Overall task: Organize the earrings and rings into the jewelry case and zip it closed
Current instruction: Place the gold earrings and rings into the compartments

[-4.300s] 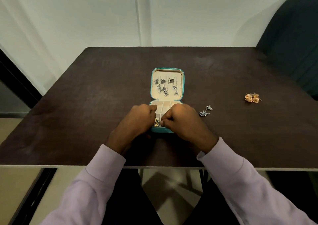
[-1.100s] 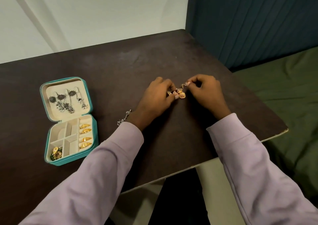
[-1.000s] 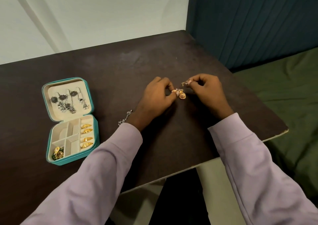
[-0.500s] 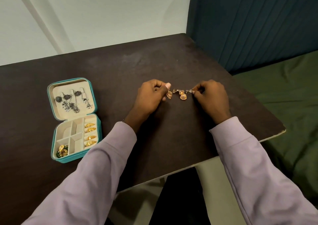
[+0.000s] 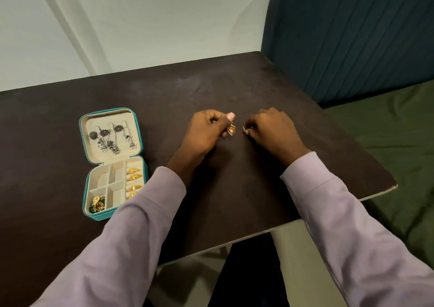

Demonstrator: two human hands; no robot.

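A teal, rounded-square jewelry case [image 5: 112,163] is lying open on the left of a dark, matte brown table [image 5: 164,90], its cream lining looking soft and velvety. Oxidised silver drop earrings [image 5: 111,139] with flower-shaped tops are hanging in the lid. In the tray, four gold rings [image 5: 134,181] are sitting in the ring rolls, the lowest partly covered by the lilac sleeve [image 5: 131,236], and gold-and-green pieces [image 5: 97,205] are filling the front-left compartment, too small to make out.

To the right of the case, the left hand [image 5: 206,131] is pinching a gold, heart-shaped filigree earring [image 5: 231,129] between thumb and forefinger, so that it is dangling. The right hand [image 5: 272,130] is curling around a second gold piece [image 5: 245,128]; only a glint is showing at the fingertips. No writing or brand is showing anywhere.
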